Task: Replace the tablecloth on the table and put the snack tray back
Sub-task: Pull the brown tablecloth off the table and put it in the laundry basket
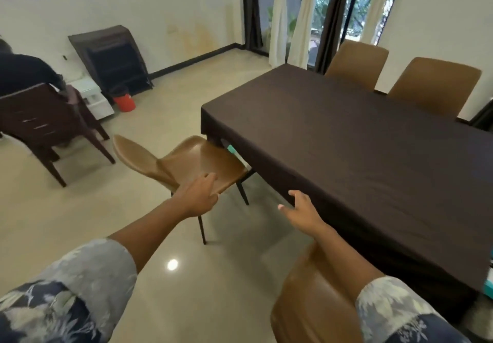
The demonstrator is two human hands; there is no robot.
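Two grips were out. My left grip (198,196) clasped the chair (202,161) by its seat edge, fingers on top. My right grip (301,209) was released, fingers spread at the cloth's (346,142) hanging near side; I couldn't tell if they touched. Brown cloth covered the desk (216,142). Far chairs (357,65) stood beyond.

No legible text, label, brand, number or sign anywhere in view. Small dark marks on the front of the white box (92,98) beside the red bucket (124,103): too blurred to read. Teal-and-white item (489,285) at the right edge: no lettering made out.
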